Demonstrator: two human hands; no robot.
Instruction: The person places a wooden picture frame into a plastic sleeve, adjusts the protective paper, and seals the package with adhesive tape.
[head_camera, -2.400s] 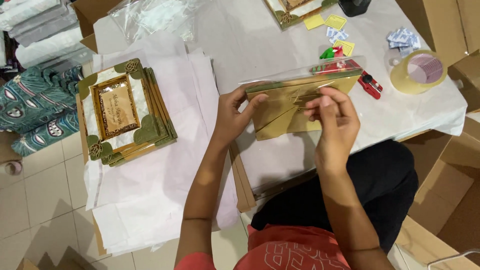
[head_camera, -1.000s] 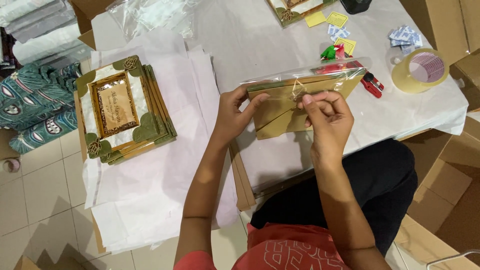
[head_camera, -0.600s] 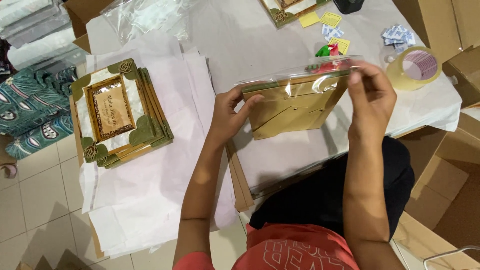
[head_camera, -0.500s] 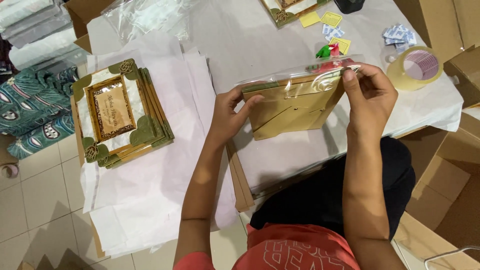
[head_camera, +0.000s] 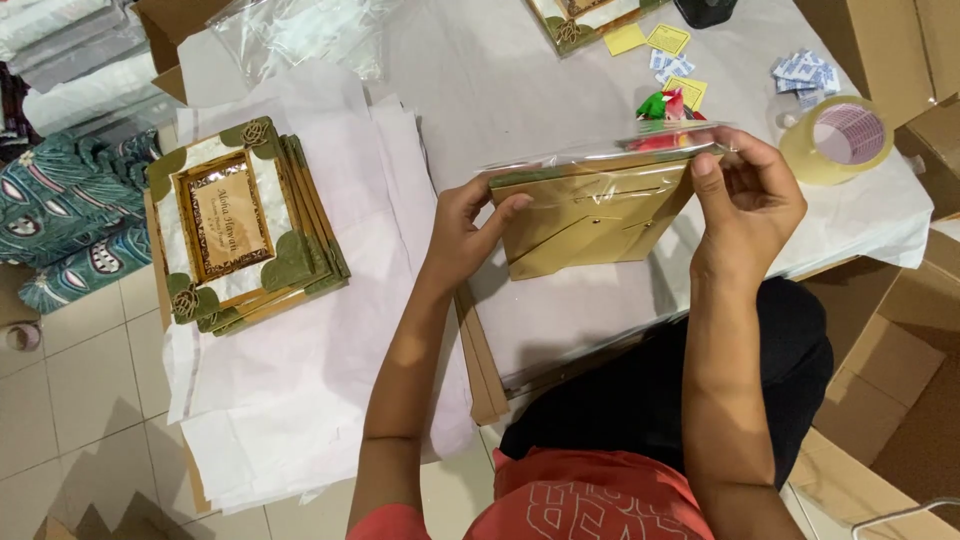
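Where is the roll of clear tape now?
The tape roll lies on the white table at far right, beyond the right hand, near small blue packets.

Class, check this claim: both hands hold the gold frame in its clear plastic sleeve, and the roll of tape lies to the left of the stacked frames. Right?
Not quite. In the head view the roll of tape lies far right of the stacked frames, by the right hand. Both hands, with the left hand, do hold the gold frame.

gold frame back (head_camera: 590, 225) | green-gold stacked frames (head_camera: 245, 235) | beige tape roll (head_camera: 838, 140) | teal patterned cloth (head_camera: 60, 215)
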